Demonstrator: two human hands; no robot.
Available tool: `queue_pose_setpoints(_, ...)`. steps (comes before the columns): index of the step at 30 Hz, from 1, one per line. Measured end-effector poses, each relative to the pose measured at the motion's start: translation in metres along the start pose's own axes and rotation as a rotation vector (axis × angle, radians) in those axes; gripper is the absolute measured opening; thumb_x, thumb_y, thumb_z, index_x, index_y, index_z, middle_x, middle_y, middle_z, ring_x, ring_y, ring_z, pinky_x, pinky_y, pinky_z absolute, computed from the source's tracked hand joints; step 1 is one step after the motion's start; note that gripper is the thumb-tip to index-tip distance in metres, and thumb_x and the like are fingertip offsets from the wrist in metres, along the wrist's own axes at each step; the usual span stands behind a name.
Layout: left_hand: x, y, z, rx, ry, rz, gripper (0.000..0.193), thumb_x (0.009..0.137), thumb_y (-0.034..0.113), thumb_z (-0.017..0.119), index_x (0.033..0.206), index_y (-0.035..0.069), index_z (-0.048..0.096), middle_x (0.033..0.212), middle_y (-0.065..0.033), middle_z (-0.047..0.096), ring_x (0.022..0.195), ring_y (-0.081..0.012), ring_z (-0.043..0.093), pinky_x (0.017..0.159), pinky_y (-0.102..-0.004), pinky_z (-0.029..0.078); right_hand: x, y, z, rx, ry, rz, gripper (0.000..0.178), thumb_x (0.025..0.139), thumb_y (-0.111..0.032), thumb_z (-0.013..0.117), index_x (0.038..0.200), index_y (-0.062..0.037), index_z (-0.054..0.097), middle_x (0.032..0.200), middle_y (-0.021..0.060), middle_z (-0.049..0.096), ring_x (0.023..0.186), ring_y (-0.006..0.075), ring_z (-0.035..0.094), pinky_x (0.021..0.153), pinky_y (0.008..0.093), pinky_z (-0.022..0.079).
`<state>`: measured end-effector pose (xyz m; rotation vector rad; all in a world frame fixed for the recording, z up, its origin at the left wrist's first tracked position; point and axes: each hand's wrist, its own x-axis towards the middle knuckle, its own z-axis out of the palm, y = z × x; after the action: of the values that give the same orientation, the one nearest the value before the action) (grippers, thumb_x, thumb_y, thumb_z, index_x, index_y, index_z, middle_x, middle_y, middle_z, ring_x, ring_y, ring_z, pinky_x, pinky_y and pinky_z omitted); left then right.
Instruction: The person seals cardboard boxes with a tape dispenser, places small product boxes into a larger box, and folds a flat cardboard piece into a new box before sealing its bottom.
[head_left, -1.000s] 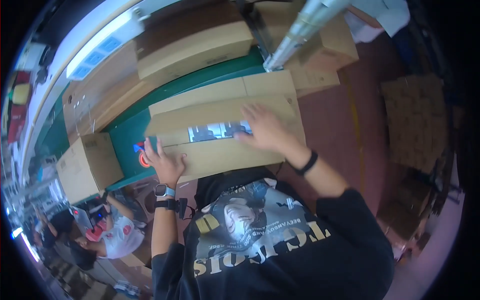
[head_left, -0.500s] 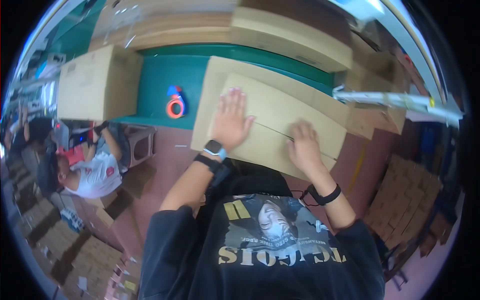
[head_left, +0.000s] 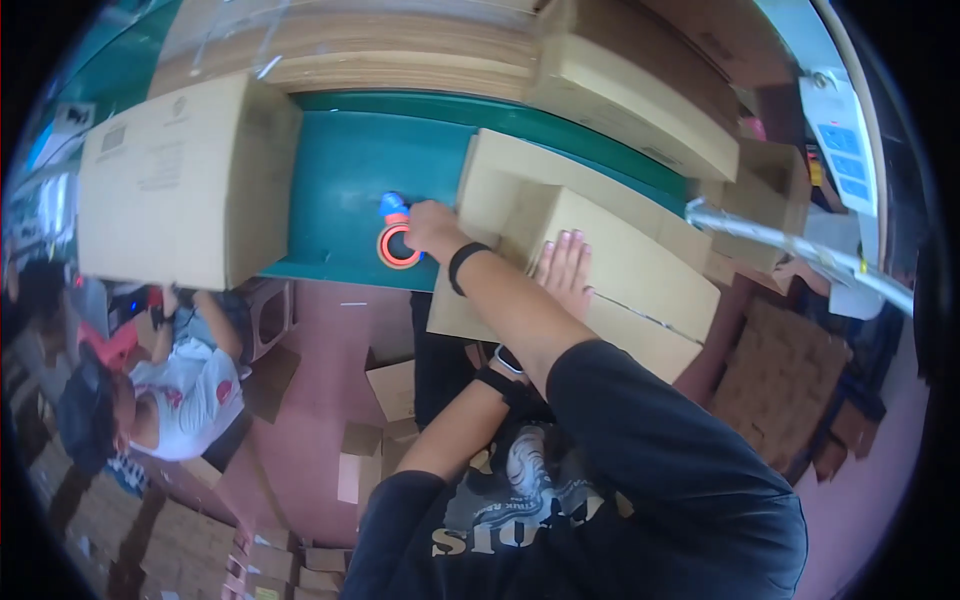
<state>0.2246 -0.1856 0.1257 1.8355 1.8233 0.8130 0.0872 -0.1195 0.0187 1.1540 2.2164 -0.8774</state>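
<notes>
A cardboard box sits in front of me on the green bench, its two top flaps folded in and meeting at a seam. My left hand lies flat on those flaps, fingers stretched out. Over the left forearm crosses my right arm, reaching leftward. On the bench beside the box is a blue tape dispenser with an orange-red ring of tape. My right hand is closed at the dispenser's right side; its fingertips are partly hidden.
A closed carton stands at the bench's left end. Stacked flat cardboard and a long carton lie behind. A pale bar juts in from the right. A seated person works at the left.
My right hand has left the box and swung left across my left arm to the tape dispenser. My left hand stays flat on the flaps, and the view has shifted.
</notes>
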Motion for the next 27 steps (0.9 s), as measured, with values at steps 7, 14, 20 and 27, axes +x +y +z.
queue_pose_setpoints(7,-0.011,-0.030,0.023,-0.002,0.156,-0.036,0.075,0.093,0.036,0.053,0.153,-0.001,0.027,0.161,-0.0219,0.022,0.151,-0.0371,0.016,0.122,-0.0528,0.012,-0.111,-0.007,-0.121,0.637,-0.083,-0.276,0.057,0.069,-0.006,0.070,0.124,-0.0001,0.056,0.120,0.0224,0.064,0.110,0.0313,0.065,0.086,0.0374,0.055)
queue_pose_setpoints(14,0.012,0.012,-0.020,0.338,-0.076,-0.051,0.066,0.097,0.038,0.049,0.150,0.002,0.036,0.159,-0.0206,0.028,0.149,-0.0353,0.022,0.122,-0.0507,0.013,-0.348,0.208,-0.194,0.865,0.434,-0.237,0.073,0.062,0.001,0.072,0.132,-0.0025,0.050,0.116,0.0090,0.061,0.109,0.0179,0.059,0.097,0.0324,0.046)
queue_pose_setpoints(20,0.015,0.024,-0.008,0.365,-0.065,-0.038,0.064,0.098,0.035,0.049,0.152,0.004,0.034,0.160,-0.0199,0.026,0.150,-0.0365,0.020,0.122,-0.0497,0.011,-0.350,0.301,-0.099,0.745,0.693,-0.278,0.064,0.064,-0.003,0.076,0.124,-0.0027,0.053,0.106,0.0084,0.064,0.099,0.0180,0.063,0.091,0.0322,0.049)
queue_pose_setpoints(27,0.010,0.036,-0.019,0.514,-0.050,-0.008,0.063,0.098,0.033,0.048,0.152,0.004,0.034,0.160,-0.0198,0.026,0.149,-0.0369,0.021,0.122,-0.0499,0.011,-0.267,0.418,-0.141,1.714,0.688,-0.147,0.046,0.073,-0.008,0.066,0.119,-0.0034,0.057,0.099,0.0081,0.065,0.088,0.0235,0.066,0.081,0.0362,0.055)
